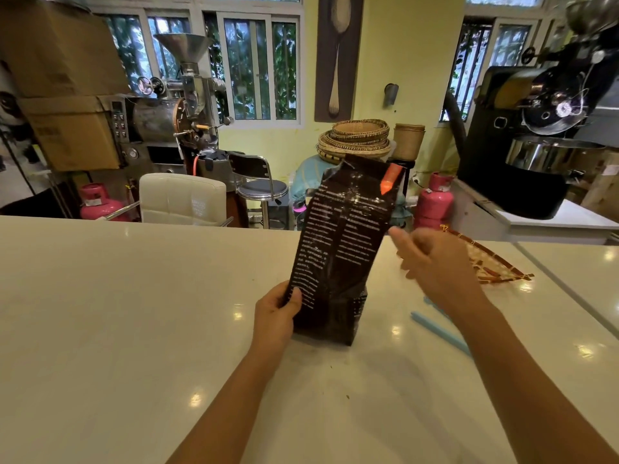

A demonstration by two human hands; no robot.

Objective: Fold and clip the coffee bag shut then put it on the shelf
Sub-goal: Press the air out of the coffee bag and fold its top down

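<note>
Left hand (276, 309) grips coffee bag (338, 249); right hand (432, 262) loose beside it, near blue clip (438, 333).

White worktop (117, 296) seen; woven fan (495, 262) and blue straws (438, 329) laid on it at right. Behind: cream chair (182, 199), pink gas cylinders (433, 204), stacked baskets (356, 139), coffee roasters (174, 108).

Head-worn view, forward and down, close over counter (134, 296).
</note>
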